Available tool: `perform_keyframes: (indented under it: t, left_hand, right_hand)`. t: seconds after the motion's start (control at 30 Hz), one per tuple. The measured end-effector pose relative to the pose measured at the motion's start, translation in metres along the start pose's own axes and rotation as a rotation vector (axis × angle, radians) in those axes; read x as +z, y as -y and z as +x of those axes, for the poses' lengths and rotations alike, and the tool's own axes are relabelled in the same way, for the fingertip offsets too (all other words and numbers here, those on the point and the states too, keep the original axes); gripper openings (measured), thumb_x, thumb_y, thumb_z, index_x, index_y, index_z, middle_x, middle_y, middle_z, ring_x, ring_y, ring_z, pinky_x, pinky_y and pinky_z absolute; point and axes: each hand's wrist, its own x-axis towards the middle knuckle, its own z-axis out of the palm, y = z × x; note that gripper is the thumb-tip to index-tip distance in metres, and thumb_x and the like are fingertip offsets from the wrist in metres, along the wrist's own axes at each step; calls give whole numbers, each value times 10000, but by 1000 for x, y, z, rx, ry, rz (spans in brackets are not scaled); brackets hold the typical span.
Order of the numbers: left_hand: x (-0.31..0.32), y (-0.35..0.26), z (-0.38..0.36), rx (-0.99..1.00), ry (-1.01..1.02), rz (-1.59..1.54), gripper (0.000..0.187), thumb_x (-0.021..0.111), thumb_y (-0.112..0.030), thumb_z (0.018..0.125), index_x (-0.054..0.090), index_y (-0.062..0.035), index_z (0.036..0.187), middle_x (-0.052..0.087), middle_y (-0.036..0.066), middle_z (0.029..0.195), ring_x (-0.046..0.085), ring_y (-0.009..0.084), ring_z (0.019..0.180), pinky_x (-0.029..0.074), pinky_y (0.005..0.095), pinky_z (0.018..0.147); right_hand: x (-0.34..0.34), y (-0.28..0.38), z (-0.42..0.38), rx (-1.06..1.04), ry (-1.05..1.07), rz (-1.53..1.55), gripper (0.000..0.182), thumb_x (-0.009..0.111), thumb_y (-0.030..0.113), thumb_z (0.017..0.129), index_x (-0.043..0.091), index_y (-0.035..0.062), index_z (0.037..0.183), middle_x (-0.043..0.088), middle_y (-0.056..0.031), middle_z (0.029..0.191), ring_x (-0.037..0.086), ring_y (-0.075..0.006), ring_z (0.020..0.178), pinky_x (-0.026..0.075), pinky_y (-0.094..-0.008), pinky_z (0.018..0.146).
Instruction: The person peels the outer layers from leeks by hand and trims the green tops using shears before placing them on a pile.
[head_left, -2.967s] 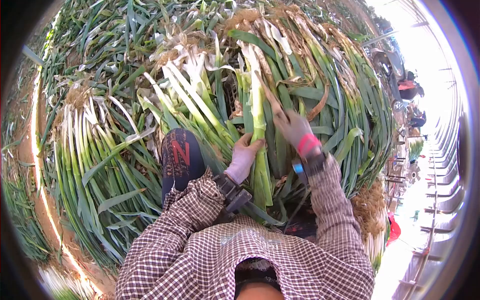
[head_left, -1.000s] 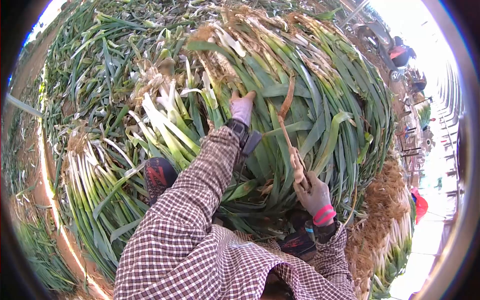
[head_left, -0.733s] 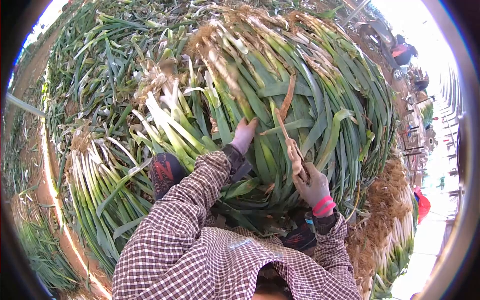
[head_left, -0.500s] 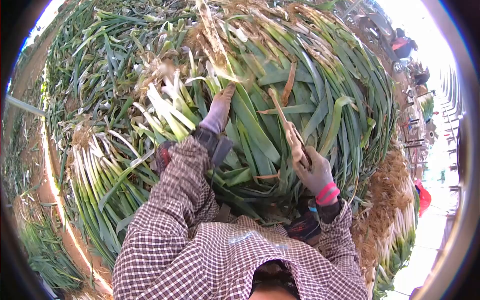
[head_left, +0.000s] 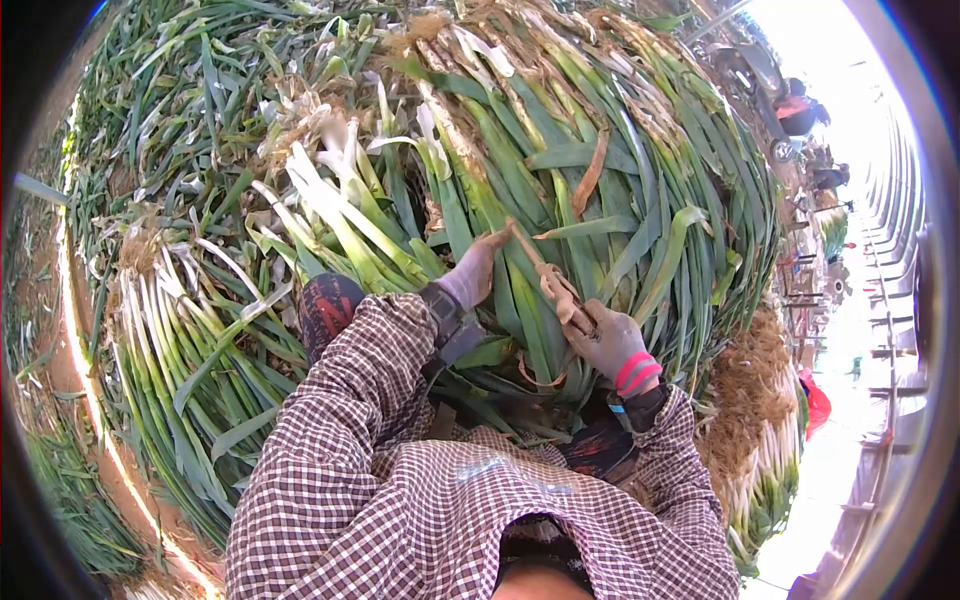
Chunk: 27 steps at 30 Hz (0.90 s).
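Note:
A large heap of leeks (head_left: 560,160) lies before me, long green leaves toward me and roots away. My left hand (head_left: 475,268), gloved, is closed on a leek (head_left: 465,150) in the middle of the heap. In my gloved right hand (head_left: 610,345) is a slim tool with a tan wrapped handle (head_left: 560,293), its kind unclear. Its narrow far end overlaps the fingertips of my left hand. Left of my left hand lie several white-stemmed leeks (head_left: 345,220), their leaves partly under my sleeve.
A bundle of leeks (head_left: 175,330) lies at the left, near my shoe (head_left: 328,305). More leeks with brown roots (head_left: 745,390) are stacked at the right. Loose leaves (head_left: 190,110) cover the ground at upper left. A red bag (head_left: 815,405) lies at far right.
My left hand has come down and right, nearer the tool. The pale dried stalk raised at the top has gone from there. My right hand has shifted slightly left with the tool.

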Motion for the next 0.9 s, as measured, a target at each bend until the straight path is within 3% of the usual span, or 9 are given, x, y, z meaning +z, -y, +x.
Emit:
perform_keyframes:
  t: [0.17, 0.27, 0.43, 0.5, 0.6, 0.67, 0.7, 0.8, 0.9]
  left_hand:
    - [-8, 8, 5, -34, -53, 89, 610, 524, -137, 966, 222, -62, 1491, 513, 176, 1316, 638, 288, 1036, 594, 423, 802]
    - [1, 8, -13, 33, -44, 134, 649, 563, -85, 931, 227, -45, 1485, 516, 171, 1306, 642, 277, 1021, 593, 407, 794]
    - [-2, 8, -2, 451, -218, 442, 571, 602, -9, 905, 336, -2, 1410, 614, 171, 1128, 647, 241, 915, 572, 364, 726]
    - [5, 0, -6, 279, -151, 173, 704, 723, -123, 839, 347, 31, 1414, 610, 201, 1200, 641, 266, 999, 544, 377, 819]
    - [-19, 42, 57, 502, -349, 603, 750, 792, -241, 768, 424, 47, 1354, 623, 269, 1196, 636, 377, 1072, 510, 420, 905]
    - [21, 7, -2, 444, -418, 893, 714, 777, -233, 765, 445, 46, 1333, 630, 297, 1160, 628, 413, 1081, 510, 426, 904]
    - [21, 9, -4, 505, -399, 842, 690, 758, -190, 767, 445, 52, 1332, 630, 312, 1122, 619, 439, 1073, 508, 449, 905]
    - [16, 15, 5, 525, -391, 739, 533, 715, -135, 808, 503, 25, 1270, 653, 258, 1077, 653, 371, 1008, 513, 407, 870]
    - [10, 15, 6, 477, -420, 780, 518, 692, -137, 817, 505, 24, 1273, 655, 248, 1084, 651, 356, 1023, 510, 400, 882]
  right_hand:
    - [2, -2, 34, -60, 10, 25, 378, 671, 413, 858, 595, 48, 919, 645, -223, 761, 645, -428, 739, 502, -485, 638]
    - [4, 10, 67, -114, -24, 34, 345, 695, 365, 853, 582, 42, 896, 629, -231, 758, 625, -440, 733, 482, -486, 617]
    - [-11, 30, 80, -150, -37, -28, 389, 651, 448, 867, 584, 67, 906, 652, -218, 769, 658, -416, 757, 509, -492, 639]
    - [-10, 26, 56, -210, 25, -26, 368, 664, 426, 864, 571, 74, 922, 660, -206, 791, 664, -401, 754, 515, -483, 639]
    - [0, 22, 27, -165, -53, -51, 362, 675, 409, 865, 555, 72, 916, 662, -194, 779, 668, -385, 738, 516, -472, 625]
    - [5, 13, 23, -78, -40, -111, 373, 680, 412, 864, 541, 71, 925, 665, -184, 774, 672, -373, 731, 517, -462, 617]
    - [8, 11, 22, -66, -59, -113, 374, 677, 414, 866, 539, 72, 929, 665, -183, 773, 671, -374, 730, 517, -462, 618]
    - [10, 12, 20, -56, -85, -110, 376, 660, 424, 875, 538, 73, 933, 665, -189, 767, 668, -392, 730, 517, -479, 627]
    - [12, 12, 28, -99, -70, -141, 375, 647, 429, 881, 547, 72, 929, 669, -199, 775, 667, -405, 737, 517, -487, 629]
